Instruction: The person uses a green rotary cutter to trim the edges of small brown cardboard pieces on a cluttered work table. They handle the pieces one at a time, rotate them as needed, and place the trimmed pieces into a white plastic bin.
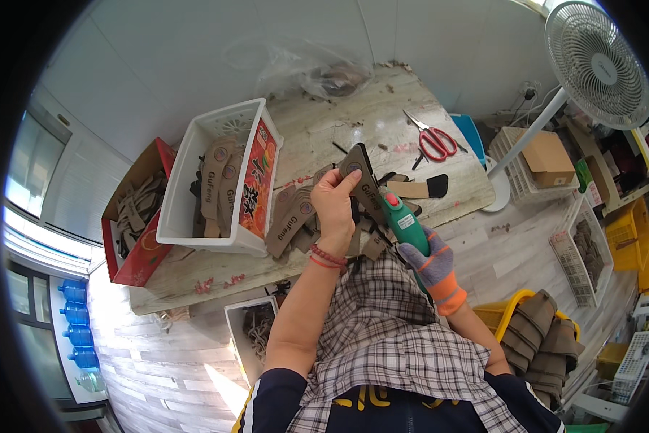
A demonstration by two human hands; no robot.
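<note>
Two hands work above the checked lap: the gloved right hand (434,261) wraps a green power tool (404,218), its tip hidden behind the brown insole piece (363,175) pinched in the bare left hand (334,204), with red scissors (434,139) beyond on the table (353,123).

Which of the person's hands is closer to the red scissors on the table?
The right hand, gloved and holding a green tool, sits below the red scissors. The left hand, gripping a brown card piece, is farther left.
</note>
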